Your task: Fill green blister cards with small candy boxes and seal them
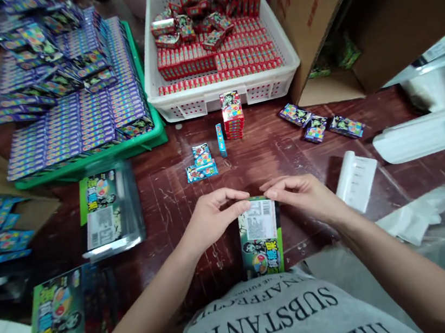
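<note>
A green-and-black printed candy box (259,238) lies against the table's front edge by my body, its white barcode label facing up. My left hand (220,210) pinches the far left corner of the box between thumb and fingers. At the far right corner, my right hand (298,195) does the same. Beyond the hands stands a short stack of red candy boxes (232,113). A small blue box (221,140) is upright beside that stack, and a few blue packs (201,164) lie flat to its left.
A white crate (185,106) of red boxes stands at the back, with a green tray (157,137) of purple boxes left of it. Clear plastic sleeves (131,200) lie left. Purple boxes (316,128), a label roll (358,181) and an open carton (318,23) are right.
</note>
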`<state>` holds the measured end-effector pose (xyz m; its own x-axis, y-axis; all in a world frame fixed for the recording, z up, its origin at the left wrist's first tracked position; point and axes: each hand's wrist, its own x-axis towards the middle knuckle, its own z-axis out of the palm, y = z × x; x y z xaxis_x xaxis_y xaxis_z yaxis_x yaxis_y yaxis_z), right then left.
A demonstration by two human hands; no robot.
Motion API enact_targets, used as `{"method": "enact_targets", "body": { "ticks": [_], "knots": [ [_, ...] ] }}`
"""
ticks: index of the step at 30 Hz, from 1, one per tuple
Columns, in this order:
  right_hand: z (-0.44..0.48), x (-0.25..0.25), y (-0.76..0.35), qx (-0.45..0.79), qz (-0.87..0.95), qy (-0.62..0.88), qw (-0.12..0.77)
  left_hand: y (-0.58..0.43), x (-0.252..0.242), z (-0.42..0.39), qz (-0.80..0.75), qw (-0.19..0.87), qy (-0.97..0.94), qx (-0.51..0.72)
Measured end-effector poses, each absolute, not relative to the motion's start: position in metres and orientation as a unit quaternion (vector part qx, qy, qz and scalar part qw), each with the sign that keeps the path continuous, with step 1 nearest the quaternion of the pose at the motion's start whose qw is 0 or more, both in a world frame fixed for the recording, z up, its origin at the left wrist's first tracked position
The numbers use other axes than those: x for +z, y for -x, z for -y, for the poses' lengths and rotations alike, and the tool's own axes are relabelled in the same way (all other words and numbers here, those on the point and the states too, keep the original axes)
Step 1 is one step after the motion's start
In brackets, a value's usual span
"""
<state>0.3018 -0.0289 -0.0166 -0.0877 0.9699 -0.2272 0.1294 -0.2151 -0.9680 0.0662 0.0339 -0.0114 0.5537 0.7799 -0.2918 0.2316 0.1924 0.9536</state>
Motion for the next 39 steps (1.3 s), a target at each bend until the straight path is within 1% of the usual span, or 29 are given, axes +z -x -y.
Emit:
{"method": "enact_targets", "body": {
  "ticks": [3, 5, 7, 9, 10, 11, 12, 13, 15, 18, 20, 22, 25, 29, 31, 36, 39],
  "knots": [
    [0.037, -0.017, -0.303, 0.518, 0.558, 0.531, 0.372, -0.063, -0.020, -0.032, -0.397, 0.638, -0.618, 0.233],
    [0.046, -0.017, -0.308, 0.434, 0.610, 0.551, 0.368, -0.059, -0.027, -0.034, -0.398, 0.610, -0.646, 0.227],
    [0.061, -0.019, -0.323, 0.276, 0.614, 0.636, 0.377, -0.053, -0.035, -0.039, -0.420, 0.565, -0.681, 0.202],
    [0.081, -0.025, -0.350, 0.084, 0.526, 0.758, 0.376, -0.050, -0.042, -0.045, -0.440, 0.490, -0.730, 0.183],
    [0.092, -0.029, -0.366, 0.010, 0.466, 0.808, 0.361, -0.049, -0.043, -0.047, -0.440, 0.443, -0.759, 0.184],
    [0.104, -0.035, -0.382, -0.025, 0.413, 0.845, 0.340, -0.051, -0.043, -0.049, -0.434, 0.396, -0.786, 0.192],
    [0.114, -0.040, -0.397, -0.015, 0.379, 0.868, 0.320, -0.055, -0.040, -0.050, -0.422, 0.355, -0.809, 0.202],
    [0.121, -0.046, -0.409, 0.022, 0.362, 0.879, 0.309, -0.062, -0.034, -0.050, -0.407, 0.325, -0.827, 0.213],
    [0.126, -0.055, -0.422, 0.124, 0.365, 0.869, 0.312, -0.081, -0.018, -0.051, -0.374, 0.302, -0.845, 0.233],
    [0.105, -0.049, -0.417, 0.208, 0.420, 0.816, 0.337, -0.120, 0.011, -0.055, -0.313, 0.319, -0.853, 0.272],
    [0.079, -0.033, -0.405, 0.269, 0.500, 0.751, 0.338, -0.143, 0.025, -0.060, -0.264, 0.347, -0.852, 0.289],
    [0.055, -0.014, -0.395, 0.320, 0.576, 0.672, 0.339, -0.157, 0.030, -0.066, -0.231, 0.395, -0.847, 0.272],
    [0.031, 0.001, -0.387, 0.341, 0.586, 0.618, 0.398, -0.159, 0.019, -0.072, -0.267, 0.475, -0.803, 0.242],
    [0.022, -0.011, -0.382, 0.366, 0.518, 0.622, 0.459, -0.147, -0.004, -0.072, -0.324, 0.552, -0.710, 0.295],
    [0.022, -0.020, -0.379, 0.373, 0.485, 0.627, 0.482, -0.142, -0.010, -0.070, -0.330, 0.580, -0.684, 0.293],
    [0.022, -0.026, -0.376, 0.414, 0.448, 0.622, 0.491, -0.138, -0.011, -0.068, -0.393, 0.609, -0.641, 0.253],
    [0.019, -0.028, -0.378, 0.452, 0.430, 0.596, 0.506, -0.141, -0.011, -0.070, -0.398, 0.611, -0.640, 0.242]
  ]
}}
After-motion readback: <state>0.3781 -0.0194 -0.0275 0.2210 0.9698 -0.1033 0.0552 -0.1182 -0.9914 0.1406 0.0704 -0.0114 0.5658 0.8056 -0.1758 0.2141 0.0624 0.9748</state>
